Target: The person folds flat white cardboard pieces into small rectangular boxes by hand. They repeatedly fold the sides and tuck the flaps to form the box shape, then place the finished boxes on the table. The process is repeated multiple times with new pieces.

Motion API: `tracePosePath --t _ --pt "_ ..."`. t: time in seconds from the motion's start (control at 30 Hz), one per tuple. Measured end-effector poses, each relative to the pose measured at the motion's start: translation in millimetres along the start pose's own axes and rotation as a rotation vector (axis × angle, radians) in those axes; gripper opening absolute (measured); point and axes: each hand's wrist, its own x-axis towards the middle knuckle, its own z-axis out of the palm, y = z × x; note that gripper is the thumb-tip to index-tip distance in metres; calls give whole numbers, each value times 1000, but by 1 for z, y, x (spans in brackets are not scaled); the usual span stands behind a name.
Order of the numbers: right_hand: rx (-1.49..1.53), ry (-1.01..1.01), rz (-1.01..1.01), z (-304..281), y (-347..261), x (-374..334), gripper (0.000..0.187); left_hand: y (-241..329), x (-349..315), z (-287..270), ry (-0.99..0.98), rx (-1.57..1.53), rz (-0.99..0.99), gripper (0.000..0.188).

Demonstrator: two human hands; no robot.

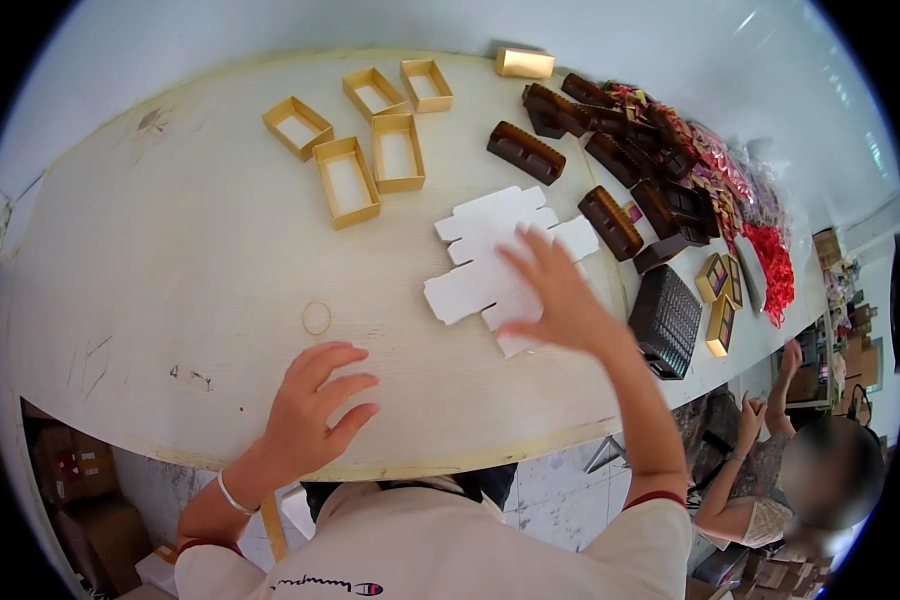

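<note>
My right hand (560,295) is over a loose stack of flat white die-cut carton blanks (470,275), fingers spread. Whether its fingertips press on the cardboard cannot be told. My left hand (320,410) hovers near the front of the table with bent fingers apart and nothing in it. A thin yellowish rubber band (316,331) lies just beyond the left hand. Farther back stand several open gold cardboard box frames (347,205). Right of the blanks, dark brown plastic trays (611,222) lie singly and in a heap.
A closed gold box (525,63) lies at the back. A black basket (667,322), small gold boxes (720,326), red shredded filler (770,265) and wrapped packets (715,160) crowd the right side. Another person (750,450) is beyond the right edge of the pale table (170,290).
</note>
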Motion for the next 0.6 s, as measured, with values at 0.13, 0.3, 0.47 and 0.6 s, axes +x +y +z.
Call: tracePosePath --t 0.13,0.3,0.47,0.6 --pt "129 106 9 37 -14 -37 67 12 10 12 17 -60 79 26" --pt "153 133 -2 29 -41 -48 57 22 28 22 -5 -79 126 25" --pt "276 54 -26 17 -28 -47 50 25 33 27 -48 -95 127 25" --pt "466 19 -2 6 -12 -43 40 22 43 31 -57 -108 106 23"
